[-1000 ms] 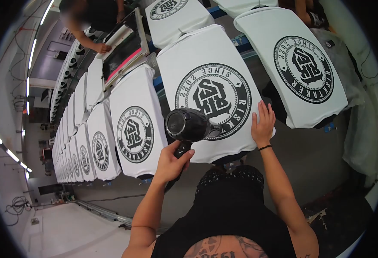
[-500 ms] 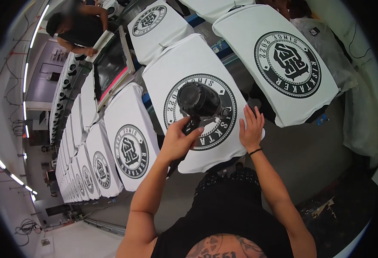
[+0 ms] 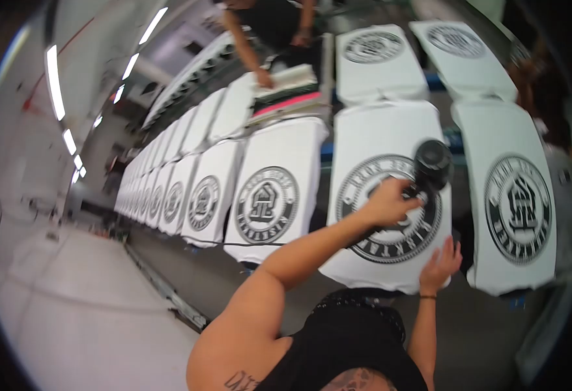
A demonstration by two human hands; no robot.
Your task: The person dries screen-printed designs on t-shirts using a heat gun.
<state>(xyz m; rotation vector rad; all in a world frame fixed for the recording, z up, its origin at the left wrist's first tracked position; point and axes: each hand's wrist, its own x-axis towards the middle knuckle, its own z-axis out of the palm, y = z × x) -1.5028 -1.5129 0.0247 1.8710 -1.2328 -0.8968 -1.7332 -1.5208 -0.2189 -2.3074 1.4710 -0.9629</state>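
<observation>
My left hand [image 3: 390, 205] is wrapped round the handle of a black hair dryer [image 3: 433, 163]. The dryer is over the right part of a round black print [image 3: 390, 251] on a white T-shirt [image 3: 390, 127], which is stretched on a flat board. At the shirt's lower right edge, my right hand [image 3: 441, 264] rests with its fingers stretched out, holding nothing. Its wrist carries a dark band. Motion blurs the dryer and the lettering.
A row of printed white shirts [image 3: 270, 195] runs away to the left. Another printed shirt [image 3: 517, 208] lies to the right. At the back, a co-worker's hand [image 3: 264, 79] is on a framed printing screen [image 3: 286, 107] with a pink strip.
The view has swung to the left, so the row of shirts shows more. The dryer has shifted across the print towards its right side. My right hand stays by the shirt's edge.
</observation>
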